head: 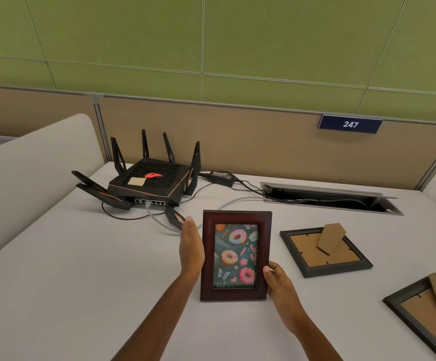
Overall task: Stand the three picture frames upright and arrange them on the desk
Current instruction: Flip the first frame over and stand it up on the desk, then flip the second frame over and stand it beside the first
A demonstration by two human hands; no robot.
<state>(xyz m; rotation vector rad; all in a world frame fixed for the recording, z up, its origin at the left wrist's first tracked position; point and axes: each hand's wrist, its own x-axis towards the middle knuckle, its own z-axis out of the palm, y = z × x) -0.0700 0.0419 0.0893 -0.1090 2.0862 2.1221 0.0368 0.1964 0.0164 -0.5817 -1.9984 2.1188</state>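
Upright doughnut-print frame (235, 256) between both hands, two frames face down

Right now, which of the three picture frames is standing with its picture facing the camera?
The dark red wooden frame with the donut picture, between both hands. The two black frames to its right lie face down, cardboard backs up.

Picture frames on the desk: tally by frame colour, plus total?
Dark red-brown: 1, the doughnut-print frame, upright between the left hand and right hand.
Black: 2, the near black frame and the edge black frame, both lying face down with cardboard backs up.
Total: 3
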